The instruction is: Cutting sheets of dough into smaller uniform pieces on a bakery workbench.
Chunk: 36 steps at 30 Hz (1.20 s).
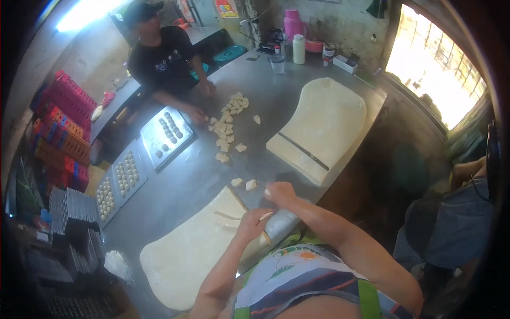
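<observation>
A large flat sheet of pale dough [186, 255] lies on the metal table in front of me, to the left. Over its right end, my left hand [253, 224] is closed, with a bit of pale dough showing at the fingertips. Just beyond it, my right hand [280, 193] is curled up, and a small piece of dough [267, 192] shows at its fingers. Two torn dough pieces [251, 184] rest on the table beside my right hand. Farther off is a loose heap of similar dough lumps [226, 127].
A second dough sheet [324, 117] with a long knife [304, 151] on it lies at the far right. Across the table a co-worker [164, 61] reaches toward the lumps beside a tray [154, 149] of dark balls. Trays of pale dough balls [126, 173] line the left edge.
</observation>
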Tool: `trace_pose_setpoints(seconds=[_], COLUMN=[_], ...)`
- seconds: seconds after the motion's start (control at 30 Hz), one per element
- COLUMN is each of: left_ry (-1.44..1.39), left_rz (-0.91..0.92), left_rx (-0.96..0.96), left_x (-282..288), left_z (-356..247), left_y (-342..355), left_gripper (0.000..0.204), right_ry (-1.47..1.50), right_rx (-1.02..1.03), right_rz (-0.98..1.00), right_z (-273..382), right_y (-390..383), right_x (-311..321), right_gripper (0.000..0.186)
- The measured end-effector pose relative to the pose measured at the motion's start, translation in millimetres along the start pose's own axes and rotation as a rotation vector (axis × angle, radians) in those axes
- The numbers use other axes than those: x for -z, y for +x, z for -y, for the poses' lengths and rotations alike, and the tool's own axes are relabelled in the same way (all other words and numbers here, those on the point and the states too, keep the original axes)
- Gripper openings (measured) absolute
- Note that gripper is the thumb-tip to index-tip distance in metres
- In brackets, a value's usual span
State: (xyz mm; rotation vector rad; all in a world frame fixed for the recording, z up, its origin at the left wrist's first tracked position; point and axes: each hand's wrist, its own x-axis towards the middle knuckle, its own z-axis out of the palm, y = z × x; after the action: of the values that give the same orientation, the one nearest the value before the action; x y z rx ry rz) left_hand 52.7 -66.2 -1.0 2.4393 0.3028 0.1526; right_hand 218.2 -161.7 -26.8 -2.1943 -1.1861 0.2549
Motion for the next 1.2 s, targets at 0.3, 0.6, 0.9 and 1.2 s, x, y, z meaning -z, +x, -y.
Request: trace_pose_setpoints(seconds=[0.3,0.6,0.9,1.2], left_ry=[-0.059,-0.005,-0.537,-0.055], left_rz=[-0.337,0.085,-0.233,-0.032], left_rx=[-0.315,0.31,0.027,0.125], left_x=[19.6,21.6,-12.1,4.0], left_z=[42.5,-7.7,69.4,21.5], left_y=[10.1,1.9,-10.9,-9.4], left_gripper=[0.09,0.018,0.08,0.011], right_ry=[0.259,-0.011,0.306,0.115], right_rx=[0.266,0.053,0.323,0.028], right_rz=[0.294,0.04,0.342,0.102], right_z=[67.4,24.9,48.4,39.2], right_y=[-15.3,8.3,-5.4,5.9], right_x=[18.6,-4.1,4.1,-4.4], right_gripper=[0.038,0.03,0.039,0.035])
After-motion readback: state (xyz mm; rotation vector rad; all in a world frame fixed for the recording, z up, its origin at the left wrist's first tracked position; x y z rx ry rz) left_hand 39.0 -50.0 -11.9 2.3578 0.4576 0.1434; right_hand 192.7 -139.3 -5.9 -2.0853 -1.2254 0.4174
